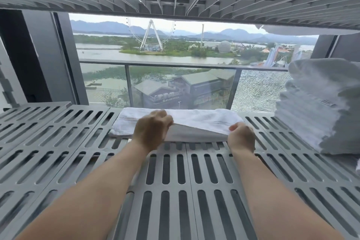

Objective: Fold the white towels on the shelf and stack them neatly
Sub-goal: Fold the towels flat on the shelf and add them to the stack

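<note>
"Two hands on one towel, then? Take me across from the left," says the trainee.

"Leftmost is bare slatted shelf (58, 142), which leaves room to work. Next comes the left hand (152, 130): fingers curled, pinching the near edge of the white towel (194, 121) and holding it lifted off the layer beneath," says the supervisor.

"Why lifted?"

"My reading is that a fold is in hand, and the flap has to clear the layer below before it can go over. The towel itself lies crosswise in the middle of the shelf, toward the far edge by the window (109, 76), and is narrowed to a long band."

"And the other end?"

"The right hand (241, 136) is clamped on the same edge, lower down (so the flap slopes toward it). One hand at each end keeps the edge taut and straight, which I'd guess is what squares the crease."

"Then the pile?"

"At the far right, the stack of folded towels (315, 107) stands on the same shelf, near the towel's end but apart from it. That's close enough, I'd say, for a short carry."
</note>
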